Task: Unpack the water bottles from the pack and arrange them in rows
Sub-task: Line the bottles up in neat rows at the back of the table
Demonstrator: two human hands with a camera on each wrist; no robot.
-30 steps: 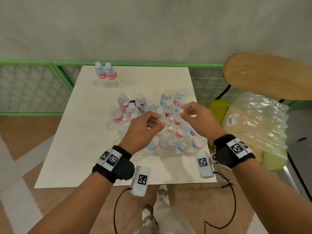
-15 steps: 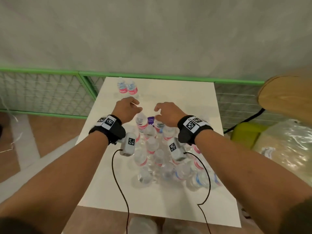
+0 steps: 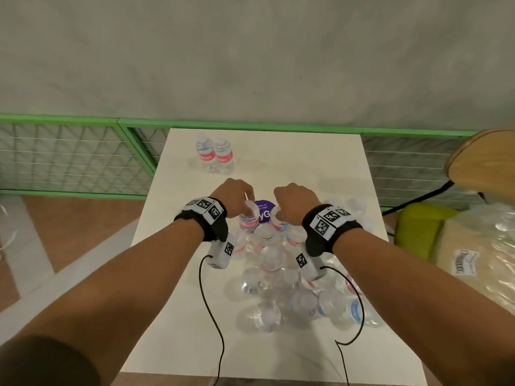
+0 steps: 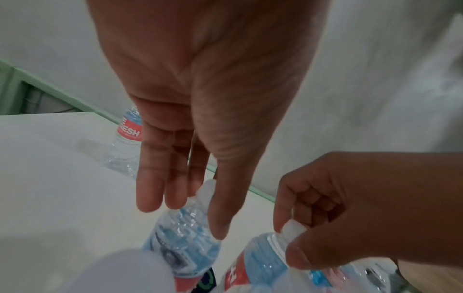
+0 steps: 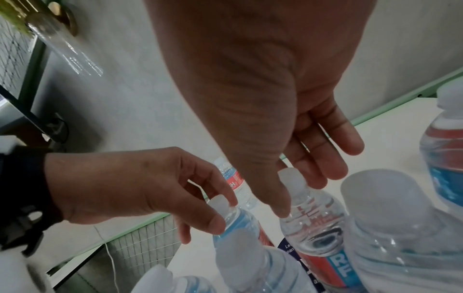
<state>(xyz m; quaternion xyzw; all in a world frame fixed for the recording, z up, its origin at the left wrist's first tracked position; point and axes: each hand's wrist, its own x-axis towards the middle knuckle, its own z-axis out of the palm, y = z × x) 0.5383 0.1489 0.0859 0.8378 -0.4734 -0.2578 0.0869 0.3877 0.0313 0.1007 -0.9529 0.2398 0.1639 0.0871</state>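
Carefully, with my left hand (image 3: pixel 235 194) and right hand (image 3: pixel 292 198) each pinching a bottle cap at the cluster's (image 3: pixel 278 263) twelve o'clock edge, I should lift both straight up and stand them beside the pair (image 3: pixel 214 156) at the table's (image 3: pixel 306 157) eleven o'clock.

Soft even light; wrist views blurred, edges distorted.

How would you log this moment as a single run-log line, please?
stage: unpacking | left hand: pinches bottle cap | right hand: pinches another cap | placed: two bottles at far table edge
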